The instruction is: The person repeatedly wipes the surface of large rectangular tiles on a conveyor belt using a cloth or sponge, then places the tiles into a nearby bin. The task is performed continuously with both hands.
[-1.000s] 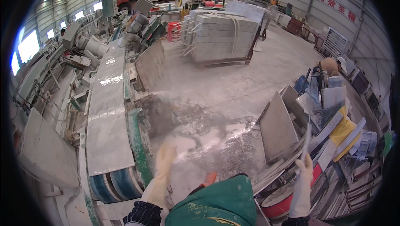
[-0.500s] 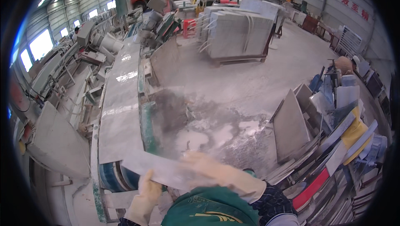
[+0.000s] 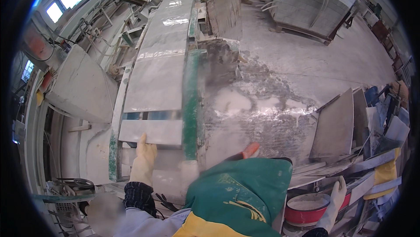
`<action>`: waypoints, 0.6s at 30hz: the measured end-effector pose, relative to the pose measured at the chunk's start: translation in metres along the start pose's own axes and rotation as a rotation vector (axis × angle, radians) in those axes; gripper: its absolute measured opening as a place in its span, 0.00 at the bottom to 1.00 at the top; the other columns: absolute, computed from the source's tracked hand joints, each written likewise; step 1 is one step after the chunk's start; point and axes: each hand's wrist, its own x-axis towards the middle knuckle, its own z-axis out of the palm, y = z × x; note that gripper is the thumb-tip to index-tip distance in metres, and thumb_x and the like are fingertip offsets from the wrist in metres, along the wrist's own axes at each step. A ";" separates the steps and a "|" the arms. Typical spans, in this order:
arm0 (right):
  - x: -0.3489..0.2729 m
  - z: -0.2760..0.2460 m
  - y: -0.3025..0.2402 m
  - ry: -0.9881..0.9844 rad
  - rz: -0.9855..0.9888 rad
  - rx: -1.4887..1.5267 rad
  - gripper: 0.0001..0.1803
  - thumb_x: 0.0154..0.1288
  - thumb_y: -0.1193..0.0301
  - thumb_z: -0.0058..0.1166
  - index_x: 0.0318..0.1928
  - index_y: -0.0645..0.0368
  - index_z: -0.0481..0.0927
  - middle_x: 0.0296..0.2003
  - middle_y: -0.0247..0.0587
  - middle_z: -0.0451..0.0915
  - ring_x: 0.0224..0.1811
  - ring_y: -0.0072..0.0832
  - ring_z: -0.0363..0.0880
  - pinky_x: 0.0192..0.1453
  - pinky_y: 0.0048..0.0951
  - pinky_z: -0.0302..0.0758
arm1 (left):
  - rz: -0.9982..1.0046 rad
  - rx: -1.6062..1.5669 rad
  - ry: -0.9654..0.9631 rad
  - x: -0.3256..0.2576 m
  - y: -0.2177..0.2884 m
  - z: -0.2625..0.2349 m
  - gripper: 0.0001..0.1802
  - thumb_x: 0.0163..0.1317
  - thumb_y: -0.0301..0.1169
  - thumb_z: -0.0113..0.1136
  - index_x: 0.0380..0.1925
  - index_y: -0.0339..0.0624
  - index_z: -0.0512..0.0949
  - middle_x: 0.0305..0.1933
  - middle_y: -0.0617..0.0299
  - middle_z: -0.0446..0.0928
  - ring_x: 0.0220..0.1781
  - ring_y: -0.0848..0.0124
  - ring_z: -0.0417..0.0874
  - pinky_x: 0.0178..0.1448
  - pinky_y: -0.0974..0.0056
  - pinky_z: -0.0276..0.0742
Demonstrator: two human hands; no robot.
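Observation:
A narrow pale stone strip [image 3: 157, 131] lies across the near end of a conveyor [image 3: 190, 101], a small gap short of a longer pale slab [image 3: 153, 89]. My left hand [image 3: 144, 160], in a cream rubber glove, is at the strip's near edge, thumb on top and the other fingers curled, partly hidden. At the lower right, my right hand [image 3: 337, 195], gloved the same way, hangs beside a red basin [image 3: 302, 215] holding whitish matter. Its fingers are stretched out, and I see nothing in them. A green apron [image 3: 245, 184] covers my front.
Leaning slabs [image 3: 334, 125] and stacked offcuts with a yellow sheet [image 3: 387, 171] stand on the right. A strapped slab stack [image 3: 310, 7] sits on a pallet farther back. Wet, white-stained floor [image 3: 262, 106] lies beside the conveyor. A large angled panel [image 3: 85, 88] is on the left.
The strip, held in both hands before, now rests on the conveyor end. My right hand has left it and swung down right beside the basin. My view has tilted downward.

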 end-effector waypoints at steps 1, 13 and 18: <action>-0.005 -0.012 0.018 0.054 0.008 -0.025 0.23 0.75 0.72 0.47 0.66 0.70 0.70 0.61 0.51 0.76 0.63 0.35 0.74 0.68 0.30 0.68 | 0.013 -0.005 0.016 0.009 -0.003 -0.007 0.25 0.69 0.34 0.56 0.66 0.48 0.68 0.68 0.59 0.71 0.69 0.59 0.70 0.75 0.54 0.63; -0.029 -0.029 0.066 0.159 0.076 -0.057 0.24 0.75 0.69 0.48 0.66 0.70 0.69 0.64 0.49 0.73 0.67 0.34 0.71 0.71 0.30 0.65 | 0.689 2.048 -0.141 0.103 0.003 -0.042 0.21 0.71 0.36 0.54 0.62 0.45 0.73 0.67 0.57 0.73 0.68 0.59 0.73 0.72 0.63 0.67; -0.026 -0.024 0.065 0.157 0.080 0.034 0.24 0.75 0.69 0.48 0.67 0.69 0.69 0.64 0.48 0.74 0.67 0.34 0.71 0.71 0.30 0.64 | 0.368 0.913 -0.035 0.070 -0.002 0.009 0.23 0.68 0.40 0.59 0.59 0.40 0.75 0.63 0.56 0.76 0.65 0.61 0.75 0.67 0.63 0.72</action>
